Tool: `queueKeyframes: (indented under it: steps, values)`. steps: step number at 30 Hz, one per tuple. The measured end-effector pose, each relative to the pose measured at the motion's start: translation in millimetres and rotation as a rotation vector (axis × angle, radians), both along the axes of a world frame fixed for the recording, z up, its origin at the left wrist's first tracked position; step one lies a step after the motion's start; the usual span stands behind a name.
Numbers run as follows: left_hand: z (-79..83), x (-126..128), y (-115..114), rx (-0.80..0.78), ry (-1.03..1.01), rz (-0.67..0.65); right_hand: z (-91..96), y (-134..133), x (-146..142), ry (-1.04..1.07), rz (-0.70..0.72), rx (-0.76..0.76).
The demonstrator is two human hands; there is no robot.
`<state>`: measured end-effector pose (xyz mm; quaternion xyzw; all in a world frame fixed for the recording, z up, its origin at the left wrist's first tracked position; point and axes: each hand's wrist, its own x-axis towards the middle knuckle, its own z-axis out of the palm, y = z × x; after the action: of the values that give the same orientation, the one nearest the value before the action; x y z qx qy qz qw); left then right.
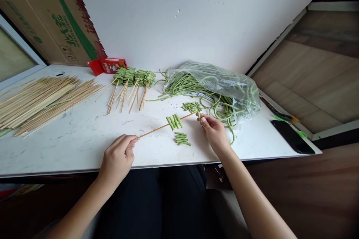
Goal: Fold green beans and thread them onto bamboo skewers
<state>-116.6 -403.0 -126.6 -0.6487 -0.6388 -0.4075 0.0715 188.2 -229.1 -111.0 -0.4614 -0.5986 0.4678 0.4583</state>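
Note:
My left hand point(119, 153) is closed round the near end of a thin wooden skewer point(153, 131), which slants up to the right above the table. Several cut green bean pieces point(174, 121) sit crosswise on the skewer, side by side. At its far tip, my right hand point(212, 130) pinches another short bean piece point(199, 115) between thumb and fingers. Below the skewer lies a small group of cut pieces point(181, 139) on the white table. Just behind the tip is a heap of tiny bean ends point(192, 106).
A clear plastic bag point(224, 78) of long beans point(182, 82) lies at the back right. Finished bean skewers point(134, 76) are stacked by a red box point(113, 65). Many bare skewers point(36, 101) spread at left. A phone point(291, 136) rests near the right edge.

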Motion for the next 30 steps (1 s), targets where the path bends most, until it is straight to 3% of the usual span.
queueKeyframes:
  steps: [4,10,30]
  values:
    - [-2.5,-1,0,-0.011,0.004,-0.012,8.1,1,1,0.292,0.123,-0.168]
    - [-1.7,0,2,-0.013,0.024,-0.023,22.0,-5,0,0.436,0.224,-0.288]
    - [3.0,2,1,-0.024,-0.005,-0.031,28.1,-10,-4,0.167,0.225,-0.140]
